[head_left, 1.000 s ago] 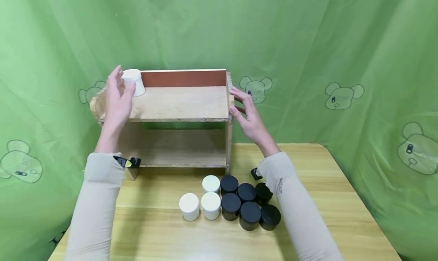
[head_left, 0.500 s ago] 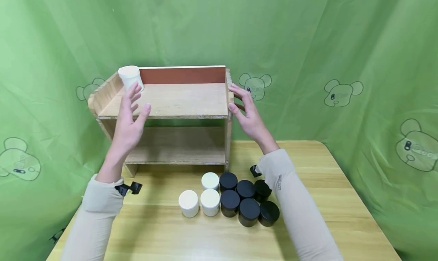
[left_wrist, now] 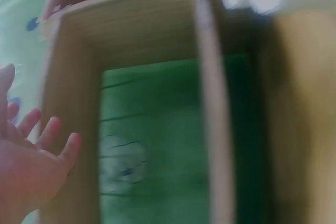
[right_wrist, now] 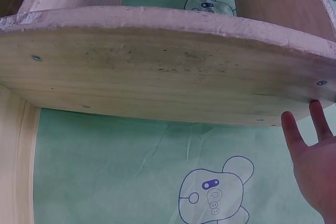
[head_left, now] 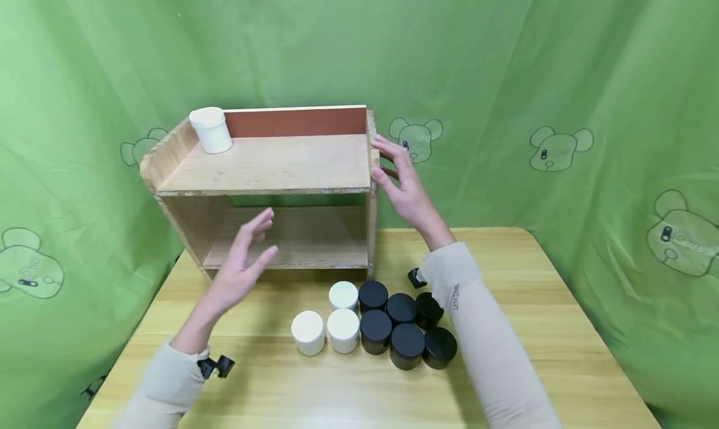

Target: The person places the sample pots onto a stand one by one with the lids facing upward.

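A small wooden shelf [head_left: 269, 167] with two tiers stands on the table. One white lidded jar [head_left: 211, 131] sits upright in the back left corner of its upper tier. My left hand [head_left: 238, 266] hangs in front of the lower tier, fingers spread and holding nothing; the left wrist view shows it blurred beside the shelf. Fingertips of my right hand [head_left: 407, 188] rest on the outer face of the shelf's right side panel [right_wrist: 173, 72]. Several white jars [head_left: 343, 330] and black jars [head_left: 376, 331] are grouped on the table before the shelf, lids up.
The wooden table [head_left: 533, 329] has its right and back edges in view. A green curtain [head_left: 477, 54] with bear drawings hangs behind and around it. The black jars stand close to the right forearm [head_left: 489, 341].
My left hand has come away from the white jar on the upper tier and moved down and right. The jar stays in the corner. My right hand keeps its place on the side panel.
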A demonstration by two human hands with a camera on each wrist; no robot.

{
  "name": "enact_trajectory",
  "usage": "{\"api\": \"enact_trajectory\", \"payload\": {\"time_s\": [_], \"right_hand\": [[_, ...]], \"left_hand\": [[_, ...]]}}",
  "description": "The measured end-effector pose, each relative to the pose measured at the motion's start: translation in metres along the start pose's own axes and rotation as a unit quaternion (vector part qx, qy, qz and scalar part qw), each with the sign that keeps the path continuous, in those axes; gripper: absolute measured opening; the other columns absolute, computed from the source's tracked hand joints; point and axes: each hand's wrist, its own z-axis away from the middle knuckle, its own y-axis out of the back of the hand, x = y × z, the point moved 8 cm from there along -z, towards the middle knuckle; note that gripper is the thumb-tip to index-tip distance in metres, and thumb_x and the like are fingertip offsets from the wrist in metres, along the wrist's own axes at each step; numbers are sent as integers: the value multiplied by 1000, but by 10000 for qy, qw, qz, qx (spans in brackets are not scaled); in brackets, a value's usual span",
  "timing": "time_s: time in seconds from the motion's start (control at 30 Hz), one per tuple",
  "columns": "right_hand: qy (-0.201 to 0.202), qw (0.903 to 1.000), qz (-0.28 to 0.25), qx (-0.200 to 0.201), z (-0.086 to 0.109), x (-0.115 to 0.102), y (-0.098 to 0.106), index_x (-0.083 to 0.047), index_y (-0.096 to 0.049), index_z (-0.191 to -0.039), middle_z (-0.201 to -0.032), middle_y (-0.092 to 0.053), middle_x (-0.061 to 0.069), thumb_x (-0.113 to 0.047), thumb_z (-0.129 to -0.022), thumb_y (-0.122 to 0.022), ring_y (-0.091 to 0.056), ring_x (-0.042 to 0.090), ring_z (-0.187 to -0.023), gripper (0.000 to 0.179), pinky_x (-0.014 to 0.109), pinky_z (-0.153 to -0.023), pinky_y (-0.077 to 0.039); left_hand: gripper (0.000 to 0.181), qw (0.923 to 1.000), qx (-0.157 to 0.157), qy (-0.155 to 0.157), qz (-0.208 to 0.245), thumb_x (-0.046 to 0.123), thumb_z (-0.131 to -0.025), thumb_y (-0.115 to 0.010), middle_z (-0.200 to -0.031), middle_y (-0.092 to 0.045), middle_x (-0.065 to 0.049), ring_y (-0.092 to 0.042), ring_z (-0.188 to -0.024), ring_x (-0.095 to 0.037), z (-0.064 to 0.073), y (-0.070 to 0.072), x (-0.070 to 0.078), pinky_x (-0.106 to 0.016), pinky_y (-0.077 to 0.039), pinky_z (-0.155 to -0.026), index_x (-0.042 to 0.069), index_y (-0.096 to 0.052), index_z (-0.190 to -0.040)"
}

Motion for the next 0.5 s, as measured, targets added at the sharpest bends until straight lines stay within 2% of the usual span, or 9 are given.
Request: {"api": "enact_trajectory", "payload": {"time_s": [0.17,0.33,0.5], "right_hand": [[-8,10000,14,2,-1,-1,1,-6,-37,-155,-169,-25,14,-10,-107,-52,-35,37,-149,50,57,-122,-35],[-35,10000,28,-17,0,-2,1,-6,-38,-155,-169,-25,13,-10,-107,-52,-36,37,-149,50,55,-122,-36],[21,10000,7,5,0,-3,0,-5,-38,-155,-168,-25,15,-9,-107,-52,-35,37,-149,50,56,-121,-36]], "left_hand": [[71,9988,-412,192,198,10,-104,-59,-168,-32,-6,-36,-150,-34,23,-31,-24,-61,-29,-123,21,-24,-165],[70,9960,-690,384,420,13,-104,-60,-166,-35,-10,-39,-148,-35,43,-55,-40,-61,-32,-121,22,-26,-164],[68,9917,-1012,607,511,20,-105,-60,-166,-34,-8,-39,-148,-33,61,-76,-55,-61,-33,-120,24,-27,-164]]}}
